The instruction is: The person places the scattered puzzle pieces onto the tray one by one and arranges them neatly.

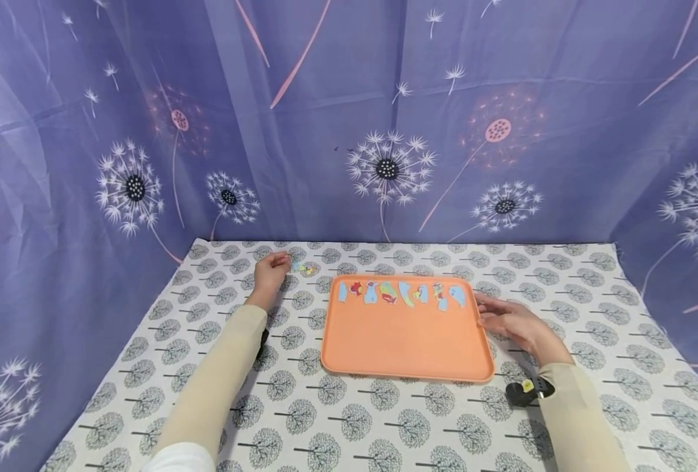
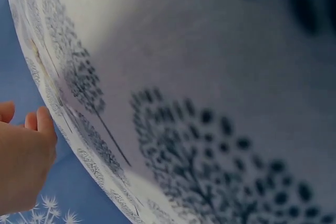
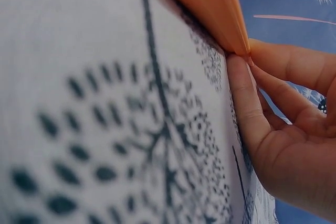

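Note:
An orange tray point(image 1: 407, 341) lies on the patterned cloth with a row of several small, irregular cut-out pieces point(image 1: 388, 293) along its far side, coloured light blue, red and green. My right hand point(image 1: 516, 326) is at the tray's right side; in the right wrist view, thumb and fingers point(image 3: 286, 66) pinch the tray's edge. Left of the tray, my left hand point(image 1: 270, 275) is low over the cloth with loosely bent fingers. Just beside its fingertips lie a few small blue and yellow pieces point(image 1: 304, 269). In the left wrist view, nothing shows between the bent fingers point(image 2: 46, 124).
A white cloth point(image 1: 384, 426) printed with grey trees covers the table. Purple-blue curtains point(image 1: 325, 131) with dandelion prints hang behind it and at both sides. A dark wrist camera point(image 1: 525, 392) sits at the right sleeve.

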Tool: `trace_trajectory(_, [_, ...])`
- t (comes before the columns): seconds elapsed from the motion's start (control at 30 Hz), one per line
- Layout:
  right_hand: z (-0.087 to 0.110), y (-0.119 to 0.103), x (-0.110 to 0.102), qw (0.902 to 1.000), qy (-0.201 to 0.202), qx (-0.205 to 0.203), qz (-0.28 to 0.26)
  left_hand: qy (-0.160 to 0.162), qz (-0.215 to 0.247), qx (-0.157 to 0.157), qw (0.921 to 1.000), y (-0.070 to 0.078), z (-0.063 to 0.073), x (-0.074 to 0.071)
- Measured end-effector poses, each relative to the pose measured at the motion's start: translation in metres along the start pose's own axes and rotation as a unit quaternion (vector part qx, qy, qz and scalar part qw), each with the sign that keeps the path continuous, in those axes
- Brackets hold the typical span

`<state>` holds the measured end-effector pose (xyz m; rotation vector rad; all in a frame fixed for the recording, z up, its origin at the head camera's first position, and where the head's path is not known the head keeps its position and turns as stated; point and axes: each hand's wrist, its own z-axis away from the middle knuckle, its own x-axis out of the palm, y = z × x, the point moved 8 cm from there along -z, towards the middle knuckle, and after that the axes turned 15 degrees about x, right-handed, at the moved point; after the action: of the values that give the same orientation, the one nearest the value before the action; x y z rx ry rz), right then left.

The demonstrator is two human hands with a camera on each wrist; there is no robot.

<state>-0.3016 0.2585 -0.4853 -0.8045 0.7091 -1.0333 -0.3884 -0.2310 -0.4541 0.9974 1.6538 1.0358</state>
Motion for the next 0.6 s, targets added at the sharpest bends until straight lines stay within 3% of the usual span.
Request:
trace_trajectory(0.3, [0.002, -0.001, 0.002, 1.0, -0.007, -0.003, 0.004, -0.052, 0.01, -0.024, 0.9983, -0.009, -0.011, 0.013])
trace_trajectory(0.43, [0.002, -0.002, 0.004, 0.9999, -0.008, -0.006, 0.008, -0.088, -0.045, -0.02, 0.9949, -0.011, -0.013, 0.018])
trace_trajectory(0.6, [0.003, -0.002, 0.002, 1.0, -0.003, -0.002, 0.005, -0.11, -0.14, 0.009, 0.984, -0.007, -0.012, 0.021])
